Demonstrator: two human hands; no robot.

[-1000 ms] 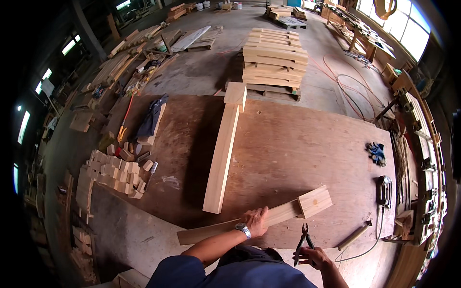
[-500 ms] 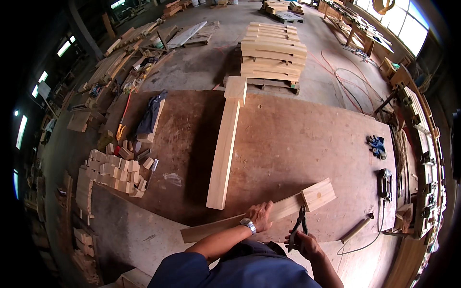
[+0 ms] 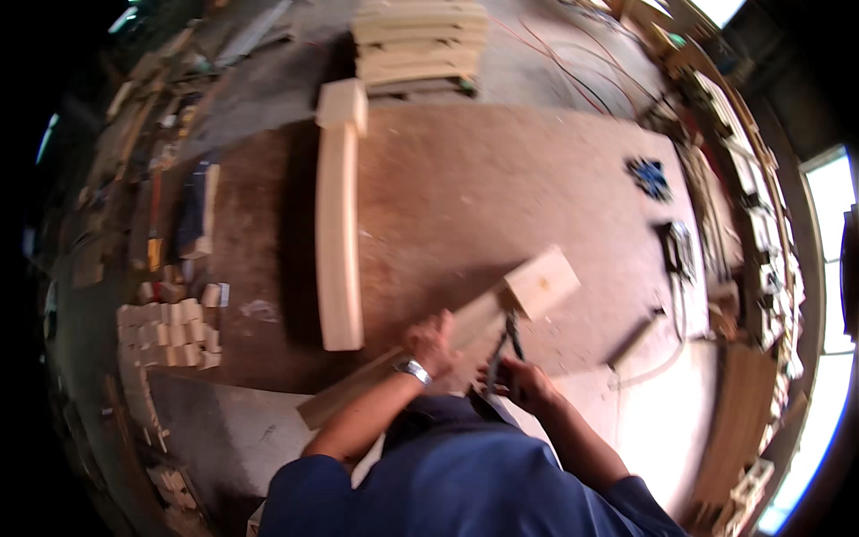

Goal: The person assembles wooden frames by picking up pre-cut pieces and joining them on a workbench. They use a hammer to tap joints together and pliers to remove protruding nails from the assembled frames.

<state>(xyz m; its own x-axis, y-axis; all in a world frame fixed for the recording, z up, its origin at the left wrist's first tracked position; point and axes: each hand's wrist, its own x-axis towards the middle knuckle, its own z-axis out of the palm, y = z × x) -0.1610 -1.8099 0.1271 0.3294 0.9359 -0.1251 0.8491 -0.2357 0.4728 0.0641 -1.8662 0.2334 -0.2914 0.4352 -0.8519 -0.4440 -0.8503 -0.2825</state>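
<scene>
A pale wooden beam (image 3: 479, 315) lies slantwise in front of me, with a wider wooden block (image 3: 544, 285) at its right end. My left hand (image 3: 432, 343) is closed over the middle of the beam; a metal-banded watch (image 3: 413, 370) sits on that wrist. In my right hand (image 3: 530, 385) are dark long-handled pliers (image 3: 513, 336), fingers wrapped round the handles. Their jaws touch or nearly touch the block's near corner; blur hides whether they grip anything. A second wooden beam (image 3: 338, 237), also with a block at its far end, lies left of my hands.
The brown worktop (image 3: 465, 179) carries blue gloves (image 3: 649, 178), a corded power tool (image 3: 678, 249) and a tube-like piece (image 3: 637, 338) on the right. Small wood blocks (image 3: 170, 333) are piled left, near dark cloth (image 3: 194, 215). Stacked timbers (image 3: 420, 40) stand beyond.
The whole view has swung, so the worktop shows higher and further left, now blurred. Both hands keep their places on the beam and the pliers.
</scene>
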